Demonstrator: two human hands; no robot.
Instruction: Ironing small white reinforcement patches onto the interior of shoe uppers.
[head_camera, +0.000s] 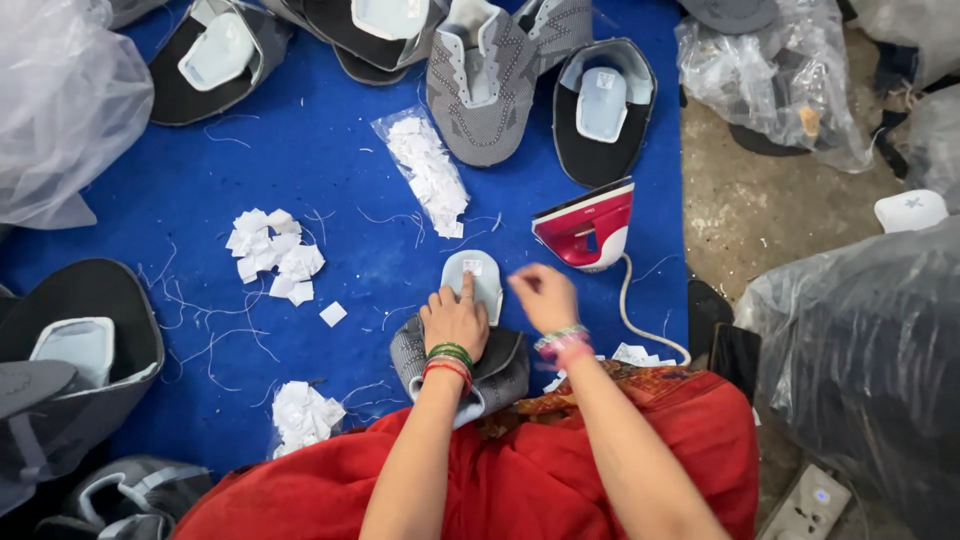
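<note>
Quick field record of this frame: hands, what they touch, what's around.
surface: blue cloth
left hand: pressing flat on grey shoe upper, forefinger on pale tongue piece
right hand: fingers bunched, hovering just right of the tongue piece; cannot tell if it holds anything
iron: red and white, right of the hands, cord trailing
white paper tags: loose pile to the left
bag of tags: clear, above the hands

Right hand (543, 297) motion-blurred — fingers unclear; shoe upper (500, 375) partly hidden under left hand (455, 320).
</note>
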